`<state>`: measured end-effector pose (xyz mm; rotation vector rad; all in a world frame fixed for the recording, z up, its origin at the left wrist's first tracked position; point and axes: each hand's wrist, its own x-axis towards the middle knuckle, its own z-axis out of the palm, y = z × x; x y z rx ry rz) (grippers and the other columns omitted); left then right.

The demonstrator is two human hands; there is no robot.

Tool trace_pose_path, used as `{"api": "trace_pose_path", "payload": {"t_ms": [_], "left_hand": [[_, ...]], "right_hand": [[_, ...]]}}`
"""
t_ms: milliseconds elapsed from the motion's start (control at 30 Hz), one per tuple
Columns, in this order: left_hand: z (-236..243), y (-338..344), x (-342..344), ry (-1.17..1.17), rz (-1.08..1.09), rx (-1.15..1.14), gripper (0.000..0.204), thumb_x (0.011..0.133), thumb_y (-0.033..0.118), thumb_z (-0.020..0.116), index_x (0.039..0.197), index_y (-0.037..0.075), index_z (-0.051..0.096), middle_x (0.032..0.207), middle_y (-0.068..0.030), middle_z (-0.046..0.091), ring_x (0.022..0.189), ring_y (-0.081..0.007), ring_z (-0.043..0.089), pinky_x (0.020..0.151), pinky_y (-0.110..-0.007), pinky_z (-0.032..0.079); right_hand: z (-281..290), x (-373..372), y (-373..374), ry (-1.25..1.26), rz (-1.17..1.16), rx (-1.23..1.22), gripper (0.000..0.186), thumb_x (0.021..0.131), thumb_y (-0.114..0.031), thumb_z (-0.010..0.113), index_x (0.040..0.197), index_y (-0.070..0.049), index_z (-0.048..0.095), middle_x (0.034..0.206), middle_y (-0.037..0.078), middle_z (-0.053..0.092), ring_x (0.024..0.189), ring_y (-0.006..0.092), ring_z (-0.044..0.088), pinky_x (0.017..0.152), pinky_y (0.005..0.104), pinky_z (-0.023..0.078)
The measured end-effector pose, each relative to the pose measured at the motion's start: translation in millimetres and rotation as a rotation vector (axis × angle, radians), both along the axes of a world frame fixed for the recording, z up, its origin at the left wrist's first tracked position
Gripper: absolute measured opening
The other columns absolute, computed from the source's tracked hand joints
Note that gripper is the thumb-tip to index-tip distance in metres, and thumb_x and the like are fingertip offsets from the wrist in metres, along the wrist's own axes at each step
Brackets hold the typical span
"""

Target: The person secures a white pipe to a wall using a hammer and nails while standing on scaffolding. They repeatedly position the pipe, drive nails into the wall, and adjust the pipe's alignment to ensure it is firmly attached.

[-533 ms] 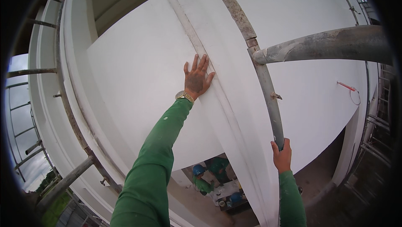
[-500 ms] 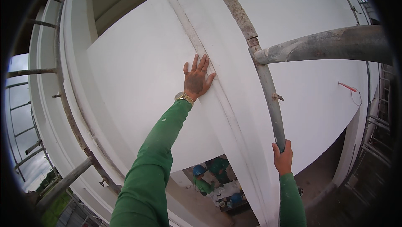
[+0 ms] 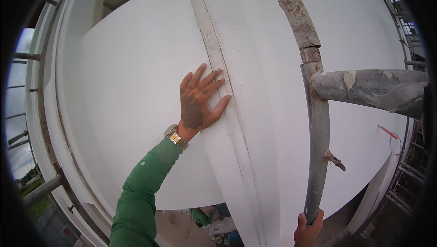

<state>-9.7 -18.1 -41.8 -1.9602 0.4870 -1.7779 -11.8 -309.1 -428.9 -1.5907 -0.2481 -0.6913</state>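
My left hand (image 3: 200, 101) lies flat against a white wall (image 3: 132, 87), fingers spread, with the fingertips and thumb on a rough, greyish vertical strip (image 3: 210, 37). A metal-banded watch (image 3: 176, 136) sits on that wrist above a green sleeve (image 3: 141, 192). Low on the right, my right hand (image 3: 309, 228) is wrapped round the lower part of an upright grey scaffold pipe (image 3: 317, 169). The palm side of that grip is hidden. Above, the pipe meets a rusty, plaster-spotted upper length (image 3: 296, 12).
A thick horizontal scaffold tube (image 3: 373, 87) juts right from the upright, and a short peg (image 3: 335, 159) sticks out below it. More scaffolding (image 3: 48, 187) stands at the left. An orange-red rod (image 3: 388, 131) hangs on the right wall. Far below, a person's green-clad part (image 3: 200, 216) shows near a table.
The view has come closer to the wall and shifted upward. My left hand stays on the strip, fingers turned more to the right. My right hand still grips the pipe, now lower in view.
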Motion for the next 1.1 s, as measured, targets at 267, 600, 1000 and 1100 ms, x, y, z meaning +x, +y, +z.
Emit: {"api": "trace_pose_path", "payload": {"t_ms": [267, 600, 1000, 1100], "left_hand": [[-12.3, 19.0, 1.6, 0.036, 0.022, -0.064, 0.020, 0.081, 0.026, 0.084, 0.096, 0.014, 0.081, 0.133, -0.0034, 0.071, 0.149, -0.0309, 0.041, 0.123, -0.052, 0.022], [-12.1, 18.1, 7.7, 0.021, -0.034, -0.047, 0.010, 0.080, 0.027, 0.086, 0.082, 0.019, 0.080, 0.121, -0.0011, 0.076, 0.145, -0.0325, 0.046, 0.123, -0.053, 0.019], [-15.3, 20.7, 6.2, 0.031, -0.021, -0.034, 0.010, 0.077, 0.023, 0.085, 0.076, 0.016, 0.078, 0.114, -0.0022, 0.078, 0.144, -0.0338, 0.047, 0.123, -0.056, 0.018], [-15.3, 17.9, 6.1, 0.008, 0.001, -0.038, 0.013, 0.076, 0.024, 0.086, 0.081, 0.016, 0.078, 0.123, -0.0032, 0.075, 0.144, -0.0332, 0.045, 0.122, -0.055, 0.021]], "right_hand": [[4.3, -7.3, 0.6, 0.128, 0.085, -0.094, 0.045, 0.087, -0.022, 0.075, 0.120, 0.005, 0.058, 0.100, 0.025, 0.065, 0.089, 0.0417, 0.063, 0.081, 0.0486, 0.049], [-15.3, 3.2, -10.9, 0.122, 0.209, 0.075, 0.040, 0.082, -0.014, 0.074, 0.116, -0.003, 0.056, 0.093, 0.004, 0.057, 0.086, 0.0194, 0.056, 0.079, 0.0383, 0.047], [-16.8, 13.4, -11.0, 0.178, 0.172, 0.017, 0.043, 0.083, -0.020, 0.074, 0.118, -0.002, 0.057, 0.097, 0.009, 0.060, 0.089, 0.0238, 0.059, 0.081, 0.0417, 0.048], [-11.6, 11.3, -12.8, 0.188, 0.183, -0.015, 0.045, 0.083, -0.022, 0.074, 0.119, -0.002, 0.058, 0.098, 0.010, 0.061, 0.090, 0.0255, 0.060, 0.082, 0.0430, 0.049]]}}
